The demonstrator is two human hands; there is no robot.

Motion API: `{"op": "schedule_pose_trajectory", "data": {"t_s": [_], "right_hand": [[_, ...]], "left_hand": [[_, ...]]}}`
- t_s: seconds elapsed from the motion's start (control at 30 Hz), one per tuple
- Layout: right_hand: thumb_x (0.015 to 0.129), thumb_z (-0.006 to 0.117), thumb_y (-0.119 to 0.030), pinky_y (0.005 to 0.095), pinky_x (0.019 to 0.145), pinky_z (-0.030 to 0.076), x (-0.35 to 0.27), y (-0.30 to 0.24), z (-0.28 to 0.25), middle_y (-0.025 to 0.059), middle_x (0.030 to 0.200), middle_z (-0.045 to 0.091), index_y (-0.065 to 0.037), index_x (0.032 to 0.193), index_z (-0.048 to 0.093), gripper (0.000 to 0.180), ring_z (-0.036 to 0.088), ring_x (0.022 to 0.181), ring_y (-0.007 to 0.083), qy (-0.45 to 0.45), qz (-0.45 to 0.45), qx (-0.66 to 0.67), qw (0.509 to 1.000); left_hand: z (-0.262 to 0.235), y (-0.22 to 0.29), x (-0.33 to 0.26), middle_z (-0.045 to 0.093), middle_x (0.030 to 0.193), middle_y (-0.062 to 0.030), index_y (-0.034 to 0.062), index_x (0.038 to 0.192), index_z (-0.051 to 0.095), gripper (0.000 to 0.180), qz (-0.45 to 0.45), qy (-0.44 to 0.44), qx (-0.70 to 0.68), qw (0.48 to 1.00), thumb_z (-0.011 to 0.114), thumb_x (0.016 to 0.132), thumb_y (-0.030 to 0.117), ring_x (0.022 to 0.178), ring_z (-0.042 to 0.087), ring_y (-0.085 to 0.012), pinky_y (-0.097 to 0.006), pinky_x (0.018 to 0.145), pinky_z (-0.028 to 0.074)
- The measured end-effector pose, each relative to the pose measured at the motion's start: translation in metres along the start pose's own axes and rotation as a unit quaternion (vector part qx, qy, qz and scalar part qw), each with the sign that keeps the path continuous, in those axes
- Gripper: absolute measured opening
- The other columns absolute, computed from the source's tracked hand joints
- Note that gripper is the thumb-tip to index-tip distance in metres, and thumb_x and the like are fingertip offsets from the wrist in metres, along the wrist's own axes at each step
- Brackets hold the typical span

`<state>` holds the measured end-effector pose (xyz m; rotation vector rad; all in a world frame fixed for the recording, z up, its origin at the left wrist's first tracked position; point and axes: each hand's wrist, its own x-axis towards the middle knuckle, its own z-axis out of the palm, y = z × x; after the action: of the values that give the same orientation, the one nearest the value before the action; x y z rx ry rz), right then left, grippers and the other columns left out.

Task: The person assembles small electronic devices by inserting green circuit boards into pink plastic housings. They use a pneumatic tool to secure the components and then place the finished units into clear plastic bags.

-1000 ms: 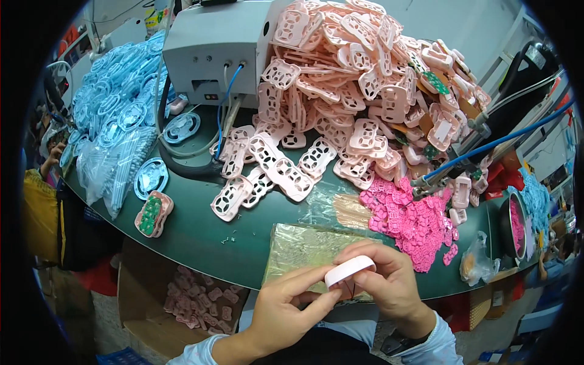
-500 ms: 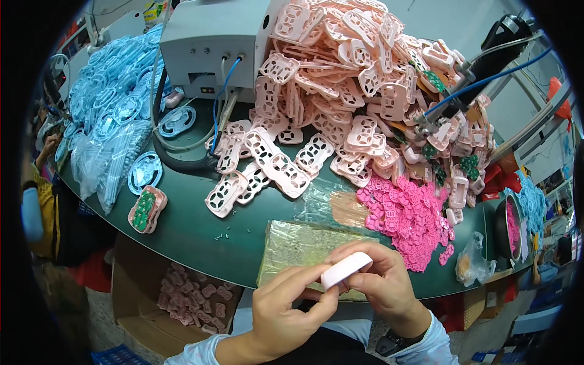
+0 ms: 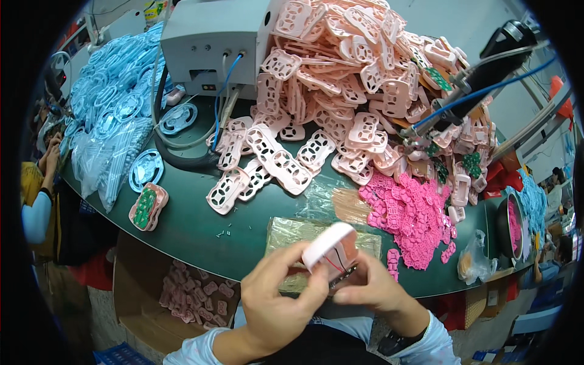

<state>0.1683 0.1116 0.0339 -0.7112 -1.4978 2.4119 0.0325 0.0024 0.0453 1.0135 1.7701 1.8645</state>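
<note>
Between my hands a pale pink plastic shell (image 3: 322, 244) is tilted up, its hollow inside turned to the right. Red and black wires run inside it, down to a small dark circuit board (image 3: 344, 277) at its lower edge. My left hand (image 3: 277, 295) grips the shell at its left side, thumb in front. My right hand (image 3: 382, 289) is closed at the board's right end, some fingers hidden behind it. Beneath both hands lies a plastic-wrapped, yellowish slab (image 3: 286, 234) on the green table (image 3: 201, 246).
Pale pink frames (image 3: 340, 79) are heaped at the back, with bright pink parts (image 3: 407, 225) at right. A grey machine box (image 3: 213, 48) and black tool (image 3: 486, 67) stand beyond. Left are blue parts (image 3: 115, 79) and a shell with green board (image 3: 145, 208). Below sits a carton (image 3: 137, 304).
The pink shell has been tipped up and turned, so its inside, wires and board now show. My right hand has moved lower. The black tool has shifted slightly.
</note>
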Motion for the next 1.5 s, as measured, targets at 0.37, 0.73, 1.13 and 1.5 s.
{"op": "schedule_pose_trajectory", "data": {"t_s": [0.37, 0.73, 1.13, 1.5], "right_hand": [[0.076, 0.064, 0.012, 0.0272, 0.065, 0.045, -0.006, -0.038, -0.018, 0.0076, 0.091, 0.056, -0.008, 0.110, 0.071, 0.039, 0.055, 0.077, 0.0185, 0.031, -0.298, -0.506, 0.809], [0.074, 0.081, -0.011, 0.0272, 0.069, 0.053, 0.020, -0.028, -0.030, 0.0078, 0.099, 0.067, -0.006, 0.120, 0.064, 0.049, 0.064, 0.080, 0.0148, 0.027, -0.150, -0.421, 0.894], [0.076, 0.074, -0.009, 0.0352, 0.076, 0.046, 0.029, -0.013, -0.045, 0.0052, 0.086, 0.058, -0.010, 0.089, 0.070, 0.013, 0.057, 0.084, 0.0257, -0.212, -0.133, -0.453, 0.856], [0.074, 0.074, -0.007, 0.0354, 0.073, 0.048, 0.013, 0.000, -0.027, 0.0065, 0.094, 0.058, -0.005, 0.087, 0.064, 0.017, 0.057, 0.085, 0.0263, -0.119, -0.218, -0.576, 0.778]], "left_hand": [[-0.010, -0.065, 0.029, 0.061, 0.106, -0.0170, -0.0010, 0.117, 0.063, 0.032, 0.170, -0.246, 0.228, 0.927, 0.061, 0.085, 0.004, 0.096, 0.059, -0.0327, -0.038, 0.083, 0.048], [-0.035, -0.035, 0.016, 0.065, 0.080, -0.0025, 0.0002, 0.112, 0.066, 0.028, -0.171, -0.184, -0.021, 0.968, 0.068, 0.084, 0.002, 0.065, 0.055, -0.0045, -0.021, 0.059, 0.046], [-0.045, -0.043, 0.010, 0.070, 0.090, -0.0096, -0.0023, 0.095, 0.066, 0.015, -0.205, -0.203, -0.023, 0.957, 0.069, 0.081, -0.003, 0.080, 0.065, -0.0113, -0.024, 0.070, 0.052], [-0.063, -0.051, 0.009, 0.070, 0.095, -0.0094, 0.0030, 0.084, 0.065, 0.014, 0.312, -0.328, 0.208, 0.867, 0.071, 0.071, 0.005, 0.089, 0.069, -0.0265, -0.032, 0.067, 0.055]]}}
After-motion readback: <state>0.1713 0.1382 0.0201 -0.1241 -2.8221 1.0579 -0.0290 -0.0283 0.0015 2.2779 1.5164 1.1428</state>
